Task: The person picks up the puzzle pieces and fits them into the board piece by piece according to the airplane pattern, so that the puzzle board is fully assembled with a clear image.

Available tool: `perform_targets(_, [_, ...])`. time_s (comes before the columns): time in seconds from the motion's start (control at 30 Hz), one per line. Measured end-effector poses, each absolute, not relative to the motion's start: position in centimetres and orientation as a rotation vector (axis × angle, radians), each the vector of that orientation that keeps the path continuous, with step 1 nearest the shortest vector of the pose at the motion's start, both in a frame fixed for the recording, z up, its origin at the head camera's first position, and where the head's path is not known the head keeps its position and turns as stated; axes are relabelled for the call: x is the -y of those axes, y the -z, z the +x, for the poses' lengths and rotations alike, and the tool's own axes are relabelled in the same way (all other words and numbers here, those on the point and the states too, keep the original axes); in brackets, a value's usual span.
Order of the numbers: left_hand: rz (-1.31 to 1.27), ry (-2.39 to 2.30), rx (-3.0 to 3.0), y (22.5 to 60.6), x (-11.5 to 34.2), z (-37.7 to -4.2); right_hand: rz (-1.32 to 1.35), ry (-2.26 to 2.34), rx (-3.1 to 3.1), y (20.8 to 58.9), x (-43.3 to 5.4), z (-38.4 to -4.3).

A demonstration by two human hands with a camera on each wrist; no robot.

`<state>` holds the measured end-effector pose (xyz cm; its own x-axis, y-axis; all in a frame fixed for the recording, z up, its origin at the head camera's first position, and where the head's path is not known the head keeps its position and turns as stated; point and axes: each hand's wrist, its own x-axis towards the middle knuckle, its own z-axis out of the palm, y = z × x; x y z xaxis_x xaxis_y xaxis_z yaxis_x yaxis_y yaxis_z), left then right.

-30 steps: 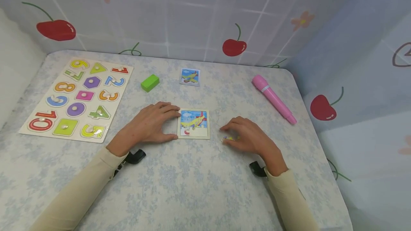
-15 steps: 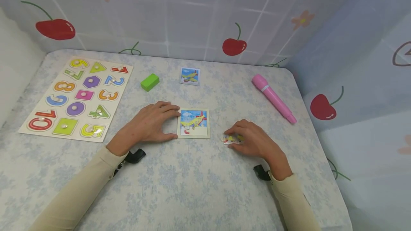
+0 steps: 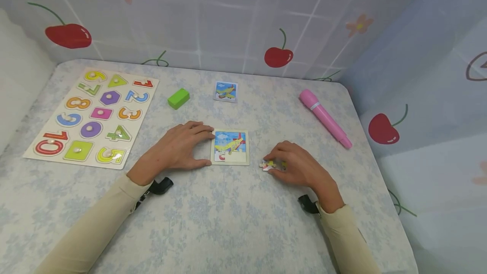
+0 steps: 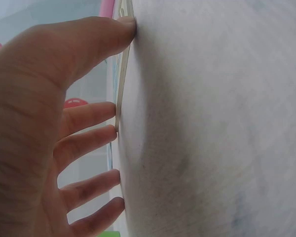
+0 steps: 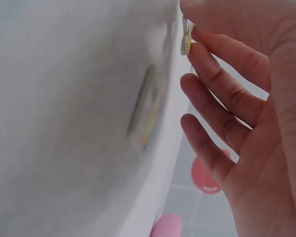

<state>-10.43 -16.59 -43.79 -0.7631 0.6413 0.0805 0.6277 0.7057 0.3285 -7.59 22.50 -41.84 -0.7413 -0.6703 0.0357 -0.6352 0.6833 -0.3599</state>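
Observation:
A small square puzzle board with a yellow airplane picture lies before me, its lower right part bare white. Along its left side rests my left hand, thumb at the near corner and fingertips at the far one; in the left wrist view the fingers reach out fairly straight to its edge. To the right of the board, my right hand pinches a jigsaw piece between thumb and fingers. The right wrist view shows this piece edge-on, while another piece lies on the cloth, blurred.
A number-and-shape peg puzzle occupies the left of the table. Behind the board are a green block and an airplane picture card. A pink microphone-shaped toy lies at the right. A printed curtain hangs behind.
My right hand has drawn slightly back toward me, and the jigsaw piece at its fingertips shows more than a second ago. The left hand and the board have stayed put.

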Motion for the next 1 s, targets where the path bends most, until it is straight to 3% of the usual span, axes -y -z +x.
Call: perform_targets(1.0, [1.071,-0.53,-2.869,43.8,16.6,-10.5,-1.35,0.495,-2.728,40.6,-15.8,-10.1])
